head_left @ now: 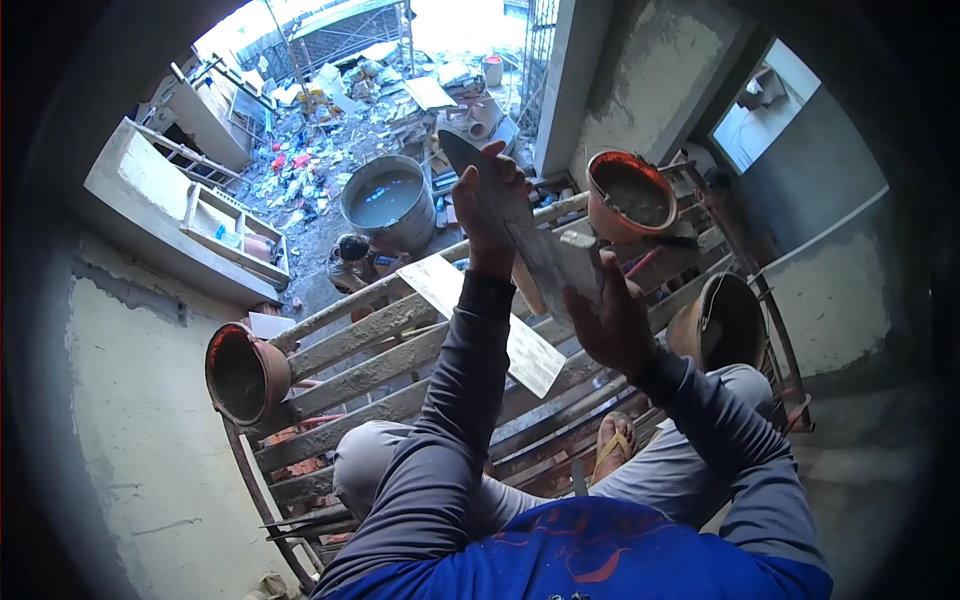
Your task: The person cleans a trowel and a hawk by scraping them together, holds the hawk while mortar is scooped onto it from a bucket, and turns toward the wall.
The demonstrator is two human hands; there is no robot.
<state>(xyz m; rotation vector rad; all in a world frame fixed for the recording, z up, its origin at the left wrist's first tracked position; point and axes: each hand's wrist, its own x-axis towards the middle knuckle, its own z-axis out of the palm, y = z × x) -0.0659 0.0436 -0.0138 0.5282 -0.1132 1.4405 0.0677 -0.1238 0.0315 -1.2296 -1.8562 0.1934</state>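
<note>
My left hand (487,215) is raised in front of me, fingers wrapped around a flat grey plate (545,262) near its upper, pointed end. The lower, wider end is gripped by my right hand (617,325), with the thumb on its face. The plate looks like a plastering trowel blade, though I cannot tell whether it is one piece or two overlapping. A tan, handle-like part (527,287) shows beside its lower edge. Beneath my hands a pale speckled board (535,355) lies across the slats.
I sit on a slatted scaffold (350,385) above the ground. Mortar buckets stand at the left (247,375), far right (630,197) and near right (718,320). Below are a large drum of grey liquid (387,200), a crouching person (350,262) and scattered rubble (350,85).
</note>
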